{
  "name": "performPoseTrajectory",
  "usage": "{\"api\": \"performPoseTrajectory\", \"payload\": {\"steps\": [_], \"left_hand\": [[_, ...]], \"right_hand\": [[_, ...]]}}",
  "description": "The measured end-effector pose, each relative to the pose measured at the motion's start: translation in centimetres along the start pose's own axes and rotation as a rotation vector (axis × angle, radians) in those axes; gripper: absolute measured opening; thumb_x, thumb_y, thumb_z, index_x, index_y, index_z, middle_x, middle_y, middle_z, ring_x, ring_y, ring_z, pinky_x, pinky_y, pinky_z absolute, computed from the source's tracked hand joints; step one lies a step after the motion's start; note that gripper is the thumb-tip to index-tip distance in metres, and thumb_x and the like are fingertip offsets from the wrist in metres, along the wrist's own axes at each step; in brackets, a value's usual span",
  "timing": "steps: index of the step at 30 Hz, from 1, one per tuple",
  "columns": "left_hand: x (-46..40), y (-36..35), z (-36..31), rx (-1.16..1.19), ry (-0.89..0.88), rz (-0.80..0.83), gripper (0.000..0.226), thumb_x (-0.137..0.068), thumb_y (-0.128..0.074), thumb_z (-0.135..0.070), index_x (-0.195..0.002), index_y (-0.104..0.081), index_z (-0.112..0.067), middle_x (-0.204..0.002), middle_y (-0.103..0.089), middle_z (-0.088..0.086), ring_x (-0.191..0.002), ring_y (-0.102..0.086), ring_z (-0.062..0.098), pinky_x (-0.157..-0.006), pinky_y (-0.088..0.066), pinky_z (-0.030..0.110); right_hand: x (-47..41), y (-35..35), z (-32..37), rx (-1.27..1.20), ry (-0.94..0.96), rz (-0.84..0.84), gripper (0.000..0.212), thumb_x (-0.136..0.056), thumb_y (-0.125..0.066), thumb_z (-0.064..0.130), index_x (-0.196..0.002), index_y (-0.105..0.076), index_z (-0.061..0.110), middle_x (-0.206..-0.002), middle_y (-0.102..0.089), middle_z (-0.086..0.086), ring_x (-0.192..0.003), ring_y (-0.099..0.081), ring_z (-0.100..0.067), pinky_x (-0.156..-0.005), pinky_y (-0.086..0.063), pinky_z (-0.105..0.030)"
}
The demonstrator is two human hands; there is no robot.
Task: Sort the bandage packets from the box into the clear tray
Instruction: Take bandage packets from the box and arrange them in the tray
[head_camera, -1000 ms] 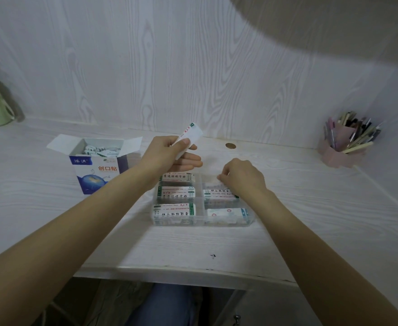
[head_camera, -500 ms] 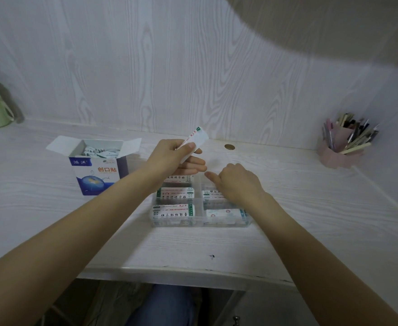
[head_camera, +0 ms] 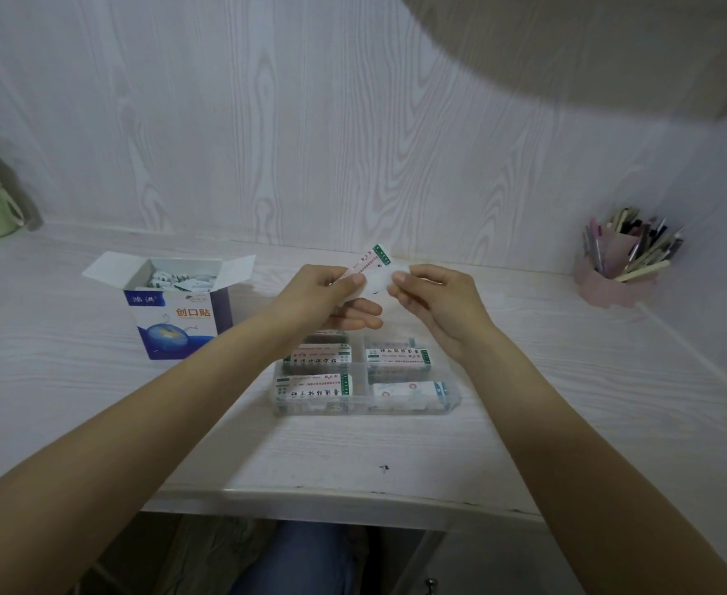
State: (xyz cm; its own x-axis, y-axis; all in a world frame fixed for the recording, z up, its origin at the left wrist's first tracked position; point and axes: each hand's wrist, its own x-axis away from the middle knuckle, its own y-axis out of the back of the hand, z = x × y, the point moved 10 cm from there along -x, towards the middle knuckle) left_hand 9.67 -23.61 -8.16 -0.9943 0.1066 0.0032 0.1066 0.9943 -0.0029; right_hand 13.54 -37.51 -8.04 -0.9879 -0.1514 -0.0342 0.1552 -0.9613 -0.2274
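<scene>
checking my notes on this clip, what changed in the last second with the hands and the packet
The right hand lifted off the clear tray and came up to the bandage packet, now pinching its right edge. The left hand kept its grip on the packet, raised above the tray. The box, the packets in the tray and the pen holder stayed put.

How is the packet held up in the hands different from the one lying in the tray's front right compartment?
The held packet is up in the air, tilted, pinched by the left hand and right hand; the front right packet lies flat in the clear tray, untouched. The held packet has a green end band and red print; the front right packet has a blue end and a small red mark. Both are mostly white, narrow packets.
</scene>
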Motion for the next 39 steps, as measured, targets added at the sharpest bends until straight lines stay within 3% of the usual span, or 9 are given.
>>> {"api": "performPoseTrajectory", "payload": {"steps": [7, 11, 17, 20, 23, 28, 34, 36, 39], "left_hand": [[-0.2, 1.0, -0.2, 0.007, -0.022, -0.051, 0.019, -0.1, -0.045, -0.021, -0.101, -0.062, -0.011, -0.086, -0.071, 0.015, -0.072, -0.072, 0.021, -0.065, -0.058, 0.022], [-0.2, 2.8, -0.5, 0.032, -0.036, -0.178, 0.025, -0.101, -0.043, -0.021, -0.095, -0.063, -0.008, -0.077, -0.07, 0.013, -0.063, -0.071, 0.019, -0.054, -0.056, 0.02], [-0.1, 3.1, -0.5, 0.045, -0.028, -0.189, 0.026, -0.101, -0.043, -0.022, -0.095, -0.064, -0.007, -0.077, -0.071, 0.013, -0.062, -0.071, 0.018, -0.052, -0.054, 0.018], [-0.1, 2.7, -0.3, 0.019, -0.02, -0.165, 0.026, -0.101, -0.043, -0.022, -0.094, -0.064, -0.008, -0.08, -0.071, 0.013, -0.064, -0.071, 0.019, -0.054, -0.055, 0.019], [-0.1, 2.3, -0.2, -0.009, -0.016, -0.132, 0.027, -0.101, -0.043, -0.022, -0.093, -0.065, -0.008, -0.081, -0.07, 0.012, -0.064, -0.071, 0.019, -0.06, -0.057, 0.022], [-0.2, 2.4, 0.0, -0.02, -0.012, -0.133, 0.027, -0.101, -0.044, -0.021, -0.093, -0.066, -0.008, -0.083, -0.07, 0.012, -0.064, -0.071, 0.018, -0.065, -0.057, 0.024], [-0.3, 2.0, 0.2, -0.066, -0.001, -0.115, 0.026, -0.1, -0.046, -0.022, -0.095, -0.066, -0.007, -0.084, -0.07, 0.011, -0.063, -0.07, 0.016, -0.058, -0.055, 0.02], [-0.4, 1.8, 0.4, -0.081, 0.017, -0.1, 0.025, -0.099, -0.047, -0.02, -0.094, -0.066, -0.003, -0.081, -0.068, 0.01, -0.059, -0.069, 0.013, -0.055, -0.054, 0.018], [-0.5, 0.9, 0.8, -0.101, 0.074, -0.019, 0.025, -0.097, -0.05, -0.016, -0.098, -0.065, 0.003, -0.077, -0.068, 0.011, -0.058, -0.068, 0.012, -0.056, -0.055, 0.017]], "right_hand": [[-0.4, 0.8, -0.9, -0.21, -0.089, -0.014, 0.012, -0.088, -0.064, 0.008, -0.086, -0.065, -0.004, -0.077, -0.068, -0.009, -0.071, -0.069, -0.014, -0.068, -0.055, -0.015], [-1.1, 2.7, -1.2, 0.256, -0.052, -0.048, 0.012, -0.082, -0.064, -0.01, -0.081, -0.069, 0.001, -0.079, -0.066, -0.008, -0.077, -0.062, -0.015, -0.065, -0.052, -0.012], [-1.5, 1.5, -1.1, 1.121, 0.04, 0.002, 0.016, -0.084, -0.06, -0.003, -0.085, -0.075, 0.003, -0.079, -0.068, -0.002, -0.069, -0.056, -0.004, -0.059, -0.042, -0.007], [-1.4, -0.2, -1.9, 1.292, 0.054, 0.057, 0.022, -0.084, -0.051, -0.002, -0.085, -0.072, -0.008, -0.087, -0.072, -0.016, -0.072, -0.063, -0.023, -0.063, -0.053, -0.029], [-1.2, -0.6, -3.1, 1.362, -0.003, 0.118, 0.032, -0.087, -0.051, 0.008, -0.057, -0.056, -0.001, -0.057, -0.058, -0.013, -0.056, -0.054, -0.031, -0.055, -0.045, -0.034], [-0.2, -1.2, -3.8, 1.375, -0.04, 0.213, 0.06, -0.098, -0.039, 0.048, -0.082, -0.069, -0.001, -0.054, -0.049, -0.001, -0.05, -0.046, -0.016, -0.056, -0.037, -0.029], [-0.2, -1.5, -3.1, 1.364, 0.053, 0.214, 0.053, -0.1, -0.036, 0.043, -0.076, -0.067, 0.007, -0.066, -0.055, -0.004, -0.061, -0.054, -0.021, -0.063, -0.037, -0.029], [-0.1, -1.5, -1.6, 1.159, 0.13, 0.144, 0.037, -0.1, -0.041, 0.033, -0.095, -0.071, 0.011, -0.088, -0.065, -0.004, -0.082, -0.061, -0.02, -0.068, -0.041, -0.028], [-0.2, -1.4, 0.8, 0.56, 0.116, 0.113, 0.021, -0.096, -0.053, 0.026, -0.108, -0.066, 0.016, -0.093, -0.066, 0.002, -0.082, -0.06, -0.011, -0.068, -0.047, -0.022]]}}
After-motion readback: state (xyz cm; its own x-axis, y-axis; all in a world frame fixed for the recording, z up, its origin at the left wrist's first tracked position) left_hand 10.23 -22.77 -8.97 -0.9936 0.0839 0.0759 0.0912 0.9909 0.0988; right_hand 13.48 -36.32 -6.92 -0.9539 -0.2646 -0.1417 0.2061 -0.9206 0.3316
